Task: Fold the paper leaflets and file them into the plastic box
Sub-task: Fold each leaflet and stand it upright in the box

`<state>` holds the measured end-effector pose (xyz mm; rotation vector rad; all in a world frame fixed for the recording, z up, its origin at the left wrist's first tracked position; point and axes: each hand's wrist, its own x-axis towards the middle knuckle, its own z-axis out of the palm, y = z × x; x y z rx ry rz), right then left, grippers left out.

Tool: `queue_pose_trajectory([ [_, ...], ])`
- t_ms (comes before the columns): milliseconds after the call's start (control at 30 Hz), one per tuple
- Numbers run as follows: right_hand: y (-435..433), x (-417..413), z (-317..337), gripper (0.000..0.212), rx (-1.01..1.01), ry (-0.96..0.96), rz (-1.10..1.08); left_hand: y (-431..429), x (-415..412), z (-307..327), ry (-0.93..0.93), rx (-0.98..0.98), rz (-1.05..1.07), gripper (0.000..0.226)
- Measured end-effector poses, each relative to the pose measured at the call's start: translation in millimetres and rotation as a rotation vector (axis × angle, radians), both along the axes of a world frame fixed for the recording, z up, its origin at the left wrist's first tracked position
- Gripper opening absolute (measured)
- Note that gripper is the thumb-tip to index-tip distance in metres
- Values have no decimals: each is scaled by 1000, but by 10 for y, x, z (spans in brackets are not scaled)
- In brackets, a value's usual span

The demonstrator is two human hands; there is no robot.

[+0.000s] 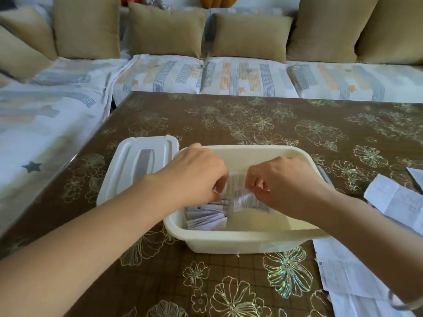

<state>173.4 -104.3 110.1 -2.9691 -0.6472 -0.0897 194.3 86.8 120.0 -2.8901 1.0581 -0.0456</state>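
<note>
Holding a small leaflet (240, 193) between them, the two hands are hovering over the open plastic box (240, 242). The left hand (199, 175) is curling its fingers and pinching the left edge of the paper. The right hand (281, 181) is curling its fingers too and pinching the right edge. The leaflet is hanging between the hands, crinkled and partly folded, with tiny print on it. Its bottom part is dipping down inside the box. I cannot tell if it is touching the floor of the box.

The box is sitting on the table (229, 117), close to the person, and it is showing a cream inside. A row of folded leaflets (206, 216) is standing packed together in the near left corner of the box, just beside the paper in the hands.

The white lid (137, 165) is lying flat on the table, right beside the left side of the box.

More loose leaflets (398, 200) are lying open on the table to the right of the box. Another heap of papers (343, 277) is lying nearer the person, by the right arm, with sheets resting on top of each other.

The table is wearing a brown cover with shiny gold flowers. Behind it a sofa (240, 76) is running along the far side and the left side, wearing a pale striped sheet with little stars. Tan cushions (167, 30) are leaning in a row along its back
</note>
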Motion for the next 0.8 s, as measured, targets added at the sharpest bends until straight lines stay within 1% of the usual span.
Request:
queue_pose_trajectory([
  [133, 42, 37, -30, 12, -44, 5, 14, -44, 64, -48, 1, 56, 26, 10],
  [267, 122, 28, 16, 15, -99, 5, 2, -76, 66, -68, -22, 115, 38, 7],
  [333, 160, 19, 37, 17, -123, -7, -18, -83, 63, -92, -47, 120, 30, 14],
  [400, 189, 19, 44, 17, -127, -6, -44, -89, 65, -95, -52, 99, 15, 22],
  [467, 208, 31, 43, 18, -129, -8, -62, -101, 67, -91, -48, 139, 12, 26],
  [633, 247, 71, 26, 18, -96, 9, -86, -142, 73, -78, -9, 257, 46, 22],
  [733, 279, 92, 22, 19, -99, 10, -83, -148, 62, -60, -14, 329, 18, 17],
  [800, 302, 100, 13, 20, -106, 11, -73, -152, 43, -36, -6, 347, 19, 25],
])
